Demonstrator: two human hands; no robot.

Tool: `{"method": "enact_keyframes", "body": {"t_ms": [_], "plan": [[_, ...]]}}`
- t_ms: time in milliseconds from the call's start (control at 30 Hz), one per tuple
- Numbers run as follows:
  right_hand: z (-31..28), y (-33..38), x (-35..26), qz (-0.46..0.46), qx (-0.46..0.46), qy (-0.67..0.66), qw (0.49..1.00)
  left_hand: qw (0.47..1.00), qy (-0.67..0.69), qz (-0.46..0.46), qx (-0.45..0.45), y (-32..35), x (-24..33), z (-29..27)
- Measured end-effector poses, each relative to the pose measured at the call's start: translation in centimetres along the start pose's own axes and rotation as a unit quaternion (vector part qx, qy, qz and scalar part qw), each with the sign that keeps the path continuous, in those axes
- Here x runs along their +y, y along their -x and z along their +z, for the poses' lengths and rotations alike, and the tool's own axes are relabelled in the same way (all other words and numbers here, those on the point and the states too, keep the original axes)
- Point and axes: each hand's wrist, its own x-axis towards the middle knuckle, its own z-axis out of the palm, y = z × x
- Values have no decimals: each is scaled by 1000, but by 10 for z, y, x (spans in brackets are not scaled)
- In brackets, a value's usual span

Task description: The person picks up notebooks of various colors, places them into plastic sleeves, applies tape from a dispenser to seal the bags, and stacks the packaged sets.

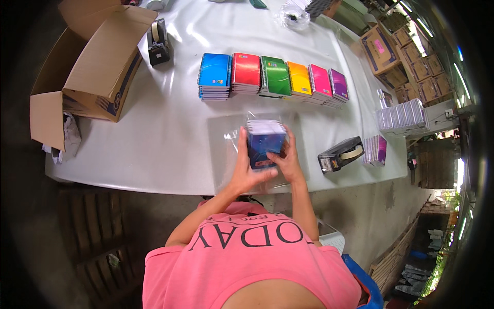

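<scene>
An open cardboard box sits at the far left of the white table; its contents are hidden. Near the table's front edge, the left hand and right hand grip a stack of notebooks from both sides, over a clear plastic sheet.

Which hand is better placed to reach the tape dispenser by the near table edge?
Right. The right hand grips the notebook bundle on the side facing the black tape dispenser, which sits to the right near the table edge. The left hand would have to cross over the bundle.
</scene>
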Motion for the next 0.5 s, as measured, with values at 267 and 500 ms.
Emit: {"method": "enact_keyframes", "body": {"t_ms": [267, 500], "plan": [[8, 26, 49, -118, -35, 267, 956, 999, 9, 27, -40, 32, -18, -5], [6, 22, 67, -124, -64, 204, 969, 995, -65, 62, -50, 35, -59, -11]]}}
